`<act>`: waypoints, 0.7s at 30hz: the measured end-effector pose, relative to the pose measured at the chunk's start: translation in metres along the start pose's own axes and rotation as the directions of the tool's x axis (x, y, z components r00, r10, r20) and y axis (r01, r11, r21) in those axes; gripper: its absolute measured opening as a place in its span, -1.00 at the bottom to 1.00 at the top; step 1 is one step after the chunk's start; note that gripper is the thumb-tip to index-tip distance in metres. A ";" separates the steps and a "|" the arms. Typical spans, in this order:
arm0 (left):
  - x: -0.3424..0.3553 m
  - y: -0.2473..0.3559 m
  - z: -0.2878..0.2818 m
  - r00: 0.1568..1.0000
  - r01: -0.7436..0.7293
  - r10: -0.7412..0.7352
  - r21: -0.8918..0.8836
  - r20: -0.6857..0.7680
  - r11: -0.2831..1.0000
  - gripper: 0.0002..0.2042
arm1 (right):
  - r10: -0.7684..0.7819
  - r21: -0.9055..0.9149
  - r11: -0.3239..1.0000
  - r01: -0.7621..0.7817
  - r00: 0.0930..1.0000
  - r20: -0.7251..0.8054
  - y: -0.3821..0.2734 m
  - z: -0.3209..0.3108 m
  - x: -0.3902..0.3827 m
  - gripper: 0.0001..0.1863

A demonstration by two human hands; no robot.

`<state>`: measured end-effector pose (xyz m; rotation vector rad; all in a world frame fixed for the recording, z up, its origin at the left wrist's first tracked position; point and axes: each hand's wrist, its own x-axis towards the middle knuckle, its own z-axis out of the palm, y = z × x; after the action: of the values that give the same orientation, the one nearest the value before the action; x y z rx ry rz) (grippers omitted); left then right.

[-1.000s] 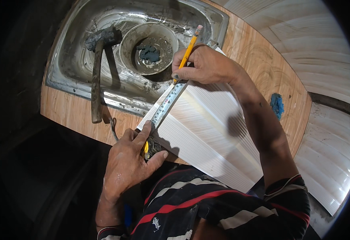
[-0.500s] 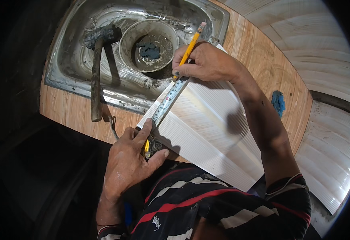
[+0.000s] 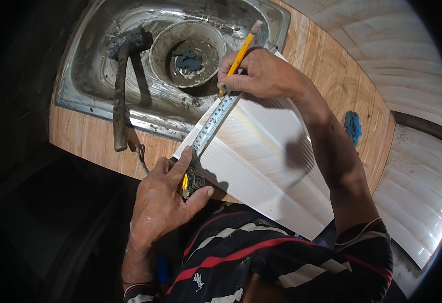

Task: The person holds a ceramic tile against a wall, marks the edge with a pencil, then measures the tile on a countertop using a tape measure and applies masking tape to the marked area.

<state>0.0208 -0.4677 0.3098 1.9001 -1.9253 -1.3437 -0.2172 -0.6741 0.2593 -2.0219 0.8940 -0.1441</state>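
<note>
A ribbed white and beige tile (image 3: pixel 253 144) lies slanted across the counter and over the near edge of the sink. Along its left side runs the blade of a tape measure (image 3: pixel 212 122). My left hand (image 3: pixel 155 204) is closed around the dirty black and yellow tape case, its index finger pressed on the blade near the tile's near corner. A yellow pencil (image 3: pixel 243 49) is pinched in my right hand (image 3: pixel 264 74), which rests at the tile's far end. The pencil leans, its lower tip by the far part of the blade; the exact contact is hidden by the fingers.
A muddy steel sink (image 3: pixel 87 103) holds a round bucket (image 3: pixel 155 68) with dark residue. A mud-caked hammer (image 3: pixel 121 101) lies across the sink's near rim. Blue material (image 3: pixel 352 128) sits on the wood-patterned counter (image 3: pixel 327 65) at right. Tiled surfaces (image 3: pixel 397 65) stand beyond.
Both hands keep their holds and the tape stays along the tile. The view has shifted very slightly, so the sink, bucket and hammer sit a little higher in the picture.
</note>
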 end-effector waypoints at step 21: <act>-0.016 0.055 0.120 0.870 -0.249 0.395 -0.430 0.294 0.868 -0.30 | 0.305 0.299 0.945 0.135 -0.027 -0.952 0.042 -0.011 -0.459 -0.80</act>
<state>-0.0934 -0.4058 0.2809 1.1343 -1.8431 -1.8916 -0.5805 -0.4013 0.3379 -1.1972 1.7186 -1.8419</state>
